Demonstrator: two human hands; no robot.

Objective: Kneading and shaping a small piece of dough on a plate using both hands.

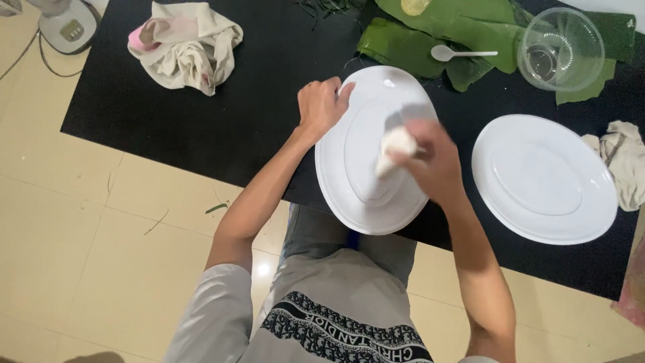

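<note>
On the near edge of the black worktop [201,121], a white oval plate [349,195] lies flat, its lower rim overhanging the edge above the person's lap. Left hand [321,104] rests on the plate's upper-left rim, fingers curled down over the edge, gripping it. Right hand [433,161] sits over the plate's centre, slightly blurred; fingers closed around a small white cloth wad [393,148], which touches the plate's inner well.

Second white oval plate [544,178] lies to the right, apart from the first, nothing on it. Beyond both plates: green banana leaves [430,33] spread along the far edge, a white plastic spoon [460,53] lying on them, and a clear plastic bowl [561,48] standing on the leaves at the far right. Crumpled cream cloth [185,44] with a pink patch sits at the far left of the worktop. Another crumpled pale cloth [625,161] lies at the right edge, just beside the second plate. Floor: cream tiles [80,255]
</note>
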